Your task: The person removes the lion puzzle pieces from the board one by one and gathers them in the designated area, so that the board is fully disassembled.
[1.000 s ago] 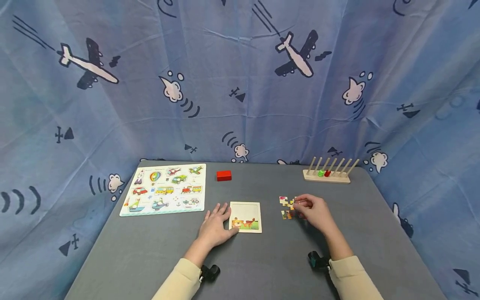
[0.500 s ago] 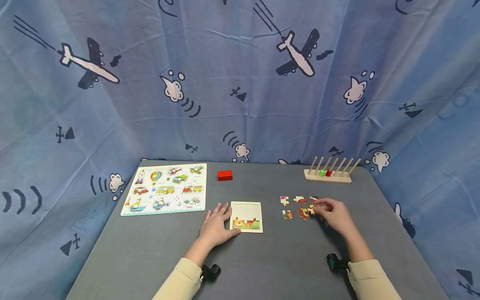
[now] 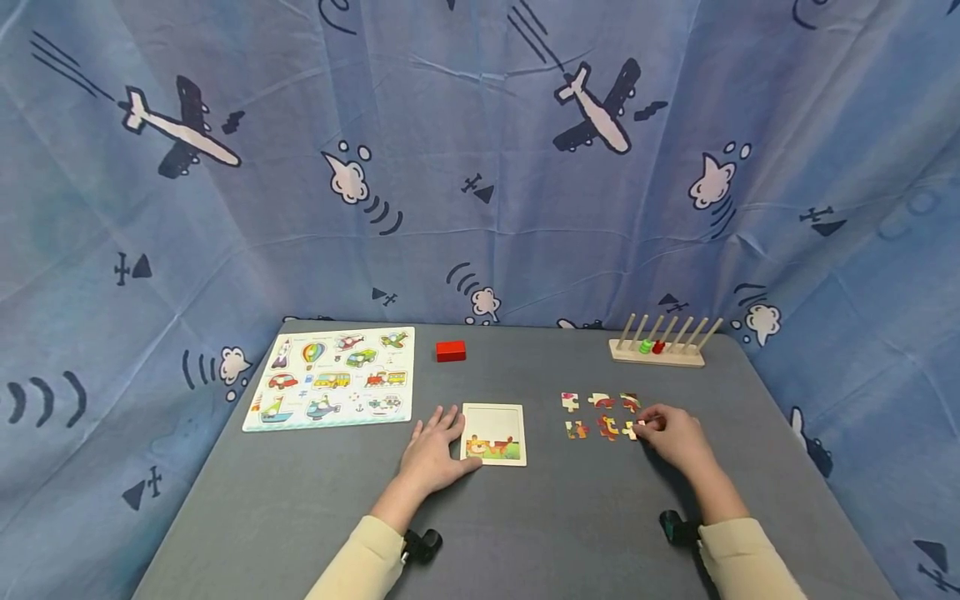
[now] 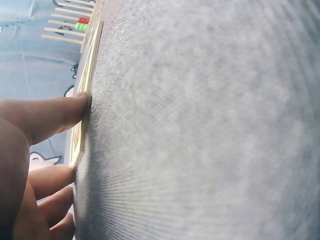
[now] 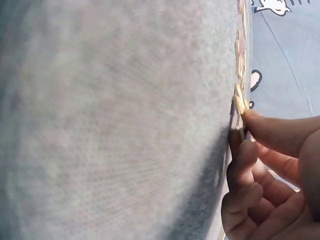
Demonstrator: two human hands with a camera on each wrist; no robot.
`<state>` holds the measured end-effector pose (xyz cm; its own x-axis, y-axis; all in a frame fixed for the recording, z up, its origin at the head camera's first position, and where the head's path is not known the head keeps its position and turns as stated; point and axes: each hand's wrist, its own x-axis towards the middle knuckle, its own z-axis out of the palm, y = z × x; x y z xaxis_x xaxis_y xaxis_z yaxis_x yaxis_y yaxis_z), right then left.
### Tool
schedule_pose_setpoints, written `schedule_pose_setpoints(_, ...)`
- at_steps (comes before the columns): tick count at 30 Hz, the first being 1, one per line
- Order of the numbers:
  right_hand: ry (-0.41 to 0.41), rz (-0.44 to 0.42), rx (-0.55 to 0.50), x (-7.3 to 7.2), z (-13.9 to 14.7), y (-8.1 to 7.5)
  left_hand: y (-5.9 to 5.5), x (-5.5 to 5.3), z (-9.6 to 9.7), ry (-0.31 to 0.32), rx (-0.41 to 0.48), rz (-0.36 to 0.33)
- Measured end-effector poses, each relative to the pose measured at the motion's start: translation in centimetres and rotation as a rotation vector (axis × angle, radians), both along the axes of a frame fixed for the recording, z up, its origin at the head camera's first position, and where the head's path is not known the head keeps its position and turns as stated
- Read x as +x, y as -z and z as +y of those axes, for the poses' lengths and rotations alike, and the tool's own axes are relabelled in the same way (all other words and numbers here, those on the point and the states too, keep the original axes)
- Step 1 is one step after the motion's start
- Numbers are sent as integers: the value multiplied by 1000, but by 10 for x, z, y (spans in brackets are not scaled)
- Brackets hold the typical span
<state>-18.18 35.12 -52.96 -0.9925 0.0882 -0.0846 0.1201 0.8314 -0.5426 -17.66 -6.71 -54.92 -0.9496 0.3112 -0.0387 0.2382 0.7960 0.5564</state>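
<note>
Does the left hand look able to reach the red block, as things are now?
Probably yes: the red block lies ahead of the left hand, and nothing seems to stand between them. The hand touches the puzzle frame, though, so it would likely have to leave that first.

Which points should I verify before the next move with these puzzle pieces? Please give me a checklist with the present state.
1. Left hand touches the puzzle frame: ok, at its left side.
2. Room inside the frame: ok, the far part is bare; picture fills the near part.
3. Right hand has a piece: ok, pinched between thumb and fingers.
4. That piece fully off the table: cannot tell; it looks close to the surface.
5. Five other loose pieces lie separately: ok, with gaps between them.
6. Red block apart from the frame: ok.
</note>
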Motion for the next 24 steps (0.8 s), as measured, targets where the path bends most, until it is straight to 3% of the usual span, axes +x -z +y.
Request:
schedule_pose_setpoints(5, 2, 12, 30, 1, -2, -1, 1, 0, 1, -1, -1, 2)
schedule_pose_setpoints(12, 13, 43, -4, 2, -4, -7, 1, 0, 0, -4, 3, 2)
schedule_pose_setpoints(24, -40, 169, -102, 0, -45, -33, 1, 0, 0, 1, 3, -13)
